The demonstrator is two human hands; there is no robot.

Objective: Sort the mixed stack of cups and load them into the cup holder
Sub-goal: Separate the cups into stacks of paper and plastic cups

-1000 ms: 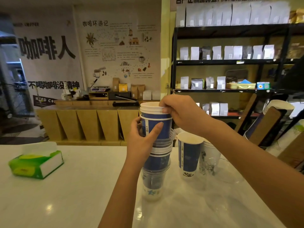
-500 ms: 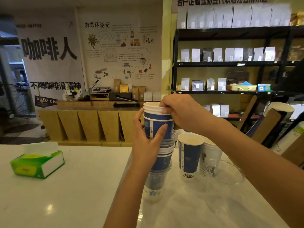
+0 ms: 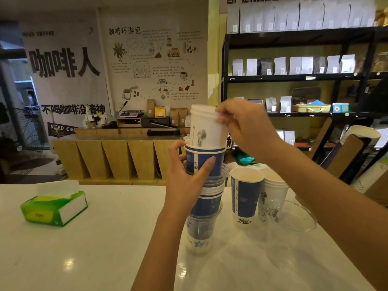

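White cup (image 3: 206, 128) now half lifted out of the mixed stack (image 3: 204, 185) on the desk (image 3: 105, 238), right hand (image 3: 244, 124) pinching its rim, left hand (image 3: 189, 175) gripping the blue cup (image 3: 206, 161) beneath, so sorting continues.

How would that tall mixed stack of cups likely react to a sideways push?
The mixed stack is tall on one narrow clear base cup, so it probably tips easily. Paper and thin plastic suggest it is light. The left hand gripping its blue cup likely steadies it.
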